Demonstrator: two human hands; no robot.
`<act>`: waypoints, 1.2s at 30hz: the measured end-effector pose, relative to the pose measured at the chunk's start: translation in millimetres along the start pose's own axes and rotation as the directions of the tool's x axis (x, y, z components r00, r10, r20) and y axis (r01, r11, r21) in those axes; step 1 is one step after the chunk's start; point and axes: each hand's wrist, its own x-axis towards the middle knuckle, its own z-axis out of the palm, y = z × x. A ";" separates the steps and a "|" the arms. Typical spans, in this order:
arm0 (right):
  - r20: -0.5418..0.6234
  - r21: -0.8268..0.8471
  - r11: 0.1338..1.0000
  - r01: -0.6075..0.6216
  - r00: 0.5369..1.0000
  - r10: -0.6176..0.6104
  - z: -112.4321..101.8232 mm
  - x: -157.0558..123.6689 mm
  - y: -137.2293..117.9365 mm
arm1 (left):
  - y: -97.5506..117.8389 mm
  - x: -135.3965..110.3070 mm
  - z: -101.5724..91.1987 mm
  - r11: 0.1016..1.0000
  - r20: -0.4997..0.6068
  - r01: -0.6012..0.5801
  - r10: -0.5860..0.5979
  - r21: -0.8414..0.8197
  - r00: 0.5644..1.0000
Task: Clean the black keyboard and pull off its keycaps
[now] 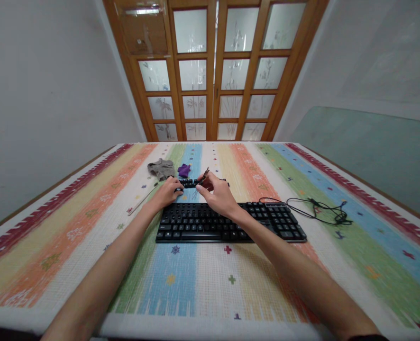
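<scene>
A black keyboard (231, 222) lies on the striped tablecloth (203, 279) in front of me. Behind it lies a narrow black strip of keys (189, 182). My left hand (167, 192) rests on the left end of that strip, fingers curled on it. My right hand (219, 196) reaches over the keyboard's back edge and pinches a thin dark tool (204, 176), its tip pointing up and away over the strip.
A grey cloth (160, 168) and a small purple cloth (184, 170) lie beyond the strip. A thin stick (141, 201) lies at the left. The keyboard's black cable (320, 210) is coiled at the right. Wooden glazed doors (215, 71) stand behind the table.
</scene>
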 end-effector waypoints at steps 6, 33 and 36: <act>0.005 0.000 1.000 -0.012 1.000 0.012 -0.7 0.0 -0.4 | -6.8 1.4 2.5 1.000 -0.031 -0.014 0.014 -0.006 0.999; 0.048 0.017 1.000 -0.004 0.999 0.004 0.3 -1.5 -0.5 | -29.5 -6.0 -0.8 1.000 -0.023 0.018 -0.017 0.013 1.000; 0.053 0.020 1.000 -0.003 0.999 0.002 0.7 -1.6 -0.4 | -33.2 -8.0 -0.2 1.000 -0.032 0.017 -0.017 0.005 0.999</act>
